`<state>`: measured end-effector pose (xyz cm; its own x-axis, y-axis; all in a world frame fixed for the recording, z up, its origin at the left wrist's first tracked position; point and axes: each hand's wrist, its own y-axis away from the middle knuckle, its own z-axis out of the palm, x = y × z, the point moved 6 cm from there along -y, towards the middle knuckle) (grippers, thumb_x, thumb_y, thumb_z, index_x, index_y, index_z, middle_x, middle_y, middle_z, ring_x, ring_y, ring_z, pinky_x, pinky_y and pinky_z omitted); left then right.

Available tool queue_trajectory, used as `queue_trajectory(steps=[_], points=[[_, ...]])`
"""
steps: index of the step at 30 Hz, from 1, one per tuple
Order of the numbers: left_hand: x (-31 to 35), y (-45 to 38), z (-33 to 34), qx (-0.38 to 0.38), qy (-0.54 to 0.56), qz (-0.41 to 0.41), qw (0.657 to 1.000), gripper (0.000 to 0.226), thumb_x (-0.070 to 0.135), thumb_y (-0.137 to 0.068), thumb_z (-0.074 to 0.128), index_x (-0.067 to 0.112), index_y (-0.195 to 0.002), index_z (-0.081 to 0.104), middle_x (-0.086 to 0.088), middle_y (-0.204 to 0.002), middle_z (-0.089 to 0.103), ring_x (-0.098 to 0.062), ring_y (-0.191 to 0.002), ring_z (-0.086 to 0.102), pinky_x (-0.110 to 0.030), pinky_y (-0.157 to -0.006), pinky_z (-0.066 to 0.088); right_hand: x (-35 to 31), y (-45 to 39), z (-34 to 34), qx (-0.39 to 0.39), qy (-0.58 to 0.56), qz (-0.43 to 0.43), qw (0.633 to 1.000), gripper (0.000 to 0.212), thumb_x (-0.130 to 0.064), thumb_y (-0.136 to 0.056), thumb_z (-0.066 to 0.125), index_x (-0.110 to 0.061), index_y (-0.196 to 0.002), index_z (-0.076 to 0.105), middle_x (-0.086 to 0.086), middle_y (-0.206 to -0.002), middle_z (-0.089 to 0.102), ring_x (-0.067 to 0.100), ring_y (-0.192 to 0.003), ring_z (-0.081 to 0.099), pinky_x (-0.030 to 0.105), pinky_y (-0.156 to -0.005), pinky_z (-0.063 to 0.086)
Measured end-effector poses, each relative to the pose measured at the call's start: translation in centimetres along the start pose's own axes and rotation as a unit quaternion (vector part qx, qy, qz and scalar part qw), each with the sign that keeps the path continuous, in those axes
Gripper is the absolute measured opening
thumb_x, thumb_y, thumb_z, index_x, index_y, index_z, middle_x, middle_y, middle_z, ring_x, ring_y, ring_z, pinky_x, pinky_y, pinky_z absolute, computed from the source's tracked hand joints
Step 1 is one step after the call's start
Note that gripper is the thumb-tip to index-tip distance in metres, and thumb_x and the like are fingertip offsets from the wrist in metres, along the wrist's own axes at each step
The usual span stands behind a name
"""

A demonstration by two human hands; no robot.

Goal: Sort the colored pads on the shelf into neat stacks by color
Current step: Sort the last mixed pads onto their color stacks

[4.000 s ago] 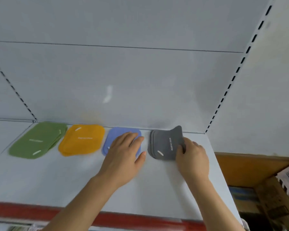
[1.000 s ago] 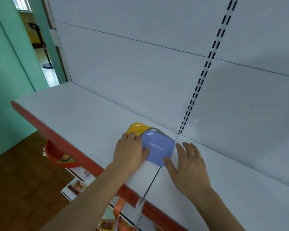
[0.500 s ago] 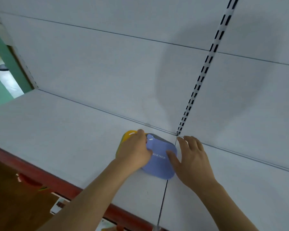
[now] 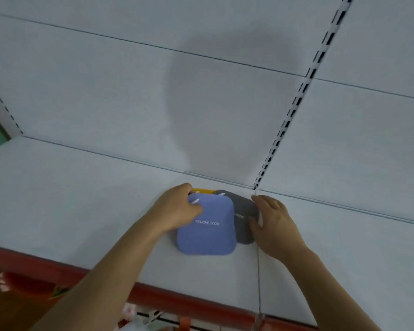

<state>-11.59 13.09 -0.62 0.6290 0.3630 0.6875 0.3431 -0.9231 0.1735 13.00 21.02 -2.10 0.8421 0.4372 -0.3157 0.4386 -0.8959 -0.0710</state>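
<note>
Mixed pile of pads on white shelf [image 4: 81, 211], close to back panel [image 4: 201, 103], just left of slotted upright [image 4: 294, 108] and shelf seam. Blue pad [image 4: 207, 232] on top, lettering facing up; gray pad [image 4: 245, 220] fanned out from under its right edge; yellow pad [image 4: 202, 191] only a sliver at the rear. Left hand [image 4: 177, 213] at blue pad's upper-left corner, fingers curled, seemingly pinching that corner. Right hand [image 4: 273, 223] touching gray pad's right edge, fingers bent round it; grip likely but not certain. Gray nearer right hand, blue nearer left: separation sideways looks natural. Red shelf lip [image 4: 177, 304] in front; bare shelf on both sides.
</note>
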Motion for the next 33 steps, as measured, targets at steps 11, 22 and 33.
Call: queue_trajectory(steps=[11,22,33], points=[[-3.6,2.1,-2.5,-0.022,-0.041,0.016,0.999,0.009,0.029,-0.098,0.059,0.021,-0.094,0.061,0.004,-0.086,0.065,-0.024,-0.082,0.065,-0.034,-0.065,0.048,-0.3,-3.2,-0.6,-0.078,-0.026,0.073,0.994,0.014,-0.041,-0.076,0.062,-0.028,-0.075,0.065,0.002,-0.088,0.057,0.028,-0.089,0.061,0.034,-0.073,0.048],[0.3,1.6,-2.6,-0.043,0.191,0.072,0.978,0.003,0.018,-0.104,0.06,0.017,-0.102,0.063,-0.016,-0.103,0.068,-0.026,-0.086,0.064,-0.052,-0.077,0.063,1.4,6.1,-8.6,0.067,-0.182,0.136,0.972,0.014,-0.021,-0.099,0.058,-0.03,-0.093,0.068,-0.004,-0.065,0.07,0.009,-0.056,0.068,0.033,-0.059,0.051],[12.0,4.8,7.4,-0.203,0.253,0.138,0.936,0.014,0.012,-0.105,0.06,0.02,-0.116,0.064,-0.009,-0.114,0.075,-0.028,-0.099,0.076,-0.052,-0.082,0.066,9.8,16.8,-12.3,0.167,-0.229,0.218,0.934,0.02,-0.02,-0.104,0.054,-0.032,-0.099,0.068,0.0,-0.063,0.072,0.026,-0.057,0.064,0.047,-0.06,0.058]])
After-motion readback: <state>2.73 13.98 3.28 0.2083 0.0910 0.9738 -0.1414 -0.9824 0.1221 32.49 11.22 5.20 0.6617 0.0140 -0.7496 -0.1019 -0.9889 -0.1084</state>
